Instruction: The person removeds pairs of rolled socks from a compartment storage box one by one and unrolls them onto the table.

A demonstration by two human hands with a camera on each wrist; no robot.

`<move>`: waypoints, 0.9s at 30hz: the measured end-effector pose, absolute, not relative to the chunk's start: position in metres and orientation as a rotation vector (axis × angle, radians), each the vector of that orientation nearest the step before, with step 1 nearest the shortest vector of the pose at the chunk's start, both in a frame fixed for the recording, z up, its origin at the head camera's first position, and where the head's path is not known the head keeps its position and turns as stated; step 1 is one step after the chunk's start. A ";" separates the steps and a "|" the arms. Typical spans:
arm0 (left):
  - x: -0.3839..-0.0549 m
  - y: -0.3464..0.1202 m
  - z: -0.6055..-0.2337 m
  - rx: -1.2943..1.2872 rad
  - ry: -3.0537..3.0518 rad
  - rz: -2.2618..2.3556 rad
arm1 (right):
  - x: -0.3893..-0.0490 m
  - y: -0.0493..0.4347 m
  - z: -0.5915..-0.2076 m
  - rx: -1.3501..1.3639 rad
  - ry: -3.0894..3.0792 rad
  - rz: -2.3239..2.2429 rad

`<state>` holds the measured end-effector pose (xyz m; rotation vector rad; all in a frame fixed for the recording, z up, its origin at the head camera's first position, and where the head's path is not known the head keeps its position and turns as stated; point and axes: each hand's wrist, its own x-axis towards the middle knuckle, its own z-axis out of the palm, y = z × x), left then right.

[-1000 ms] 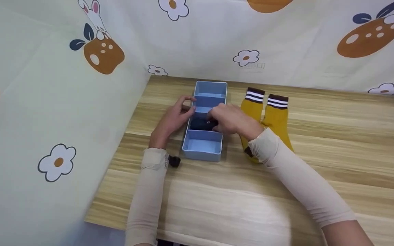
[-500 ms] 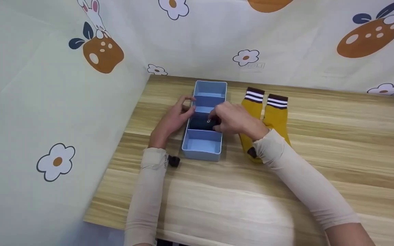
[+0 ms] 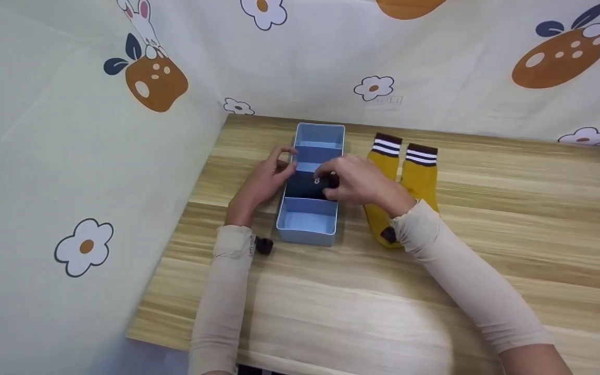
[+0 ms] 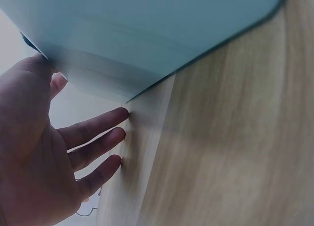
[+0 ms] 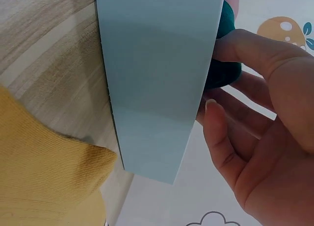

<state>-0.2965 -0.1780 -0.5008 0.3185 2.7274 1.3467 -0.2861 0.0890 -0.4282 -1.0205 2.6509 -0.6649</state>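
Observation:
A light blue divided box (image 3: 308, 237) stands lengthwise on the wooden table. A dark green rolled cloth (image 3: 302, 186) with a small white mark lies in its third compartment from the back. My right hand (image 3: 354, 179) reaches over the right rim, with thumb and fingers curled at the cloth's right end. In the right wrist view, part of the dark green cloth (image 5: 226, 74) bulges above the rim between the fingers. My left hand (image 3: 263, 179) touches the left rim with thumb and index finger. The left wrist view shows its other fingers (image 4: 95, 150) spread, relaxed, beside the box.
Two mustard socks (image 3: 417, 179) with dark, white-striped cuffs lie flat to the box's right, partly under my right forearm. A small black object (image 3: 264, 245) sits by my left cuff. Patterned cloth walls (image 3: 310, 67) border the table's back and left.
My right hand has shifted slightly to the right. The dark cloth has turned a little, and its white mark sits higher and shows more plainly. My left hand stays at the rim.

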 end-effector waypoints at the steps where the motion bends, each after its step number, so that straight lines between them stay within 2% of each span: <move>1: -0.296 -0.178 -0.501 0.321 2.727 1.347 | -0.286 0.090 -0.428 -1.023 2.652 -0.674; 27: -0.297 -0.178 -0.503 0.354 2.707 1.398 | -0.292 0.134 -0.424 -0.952 2.558 -1.137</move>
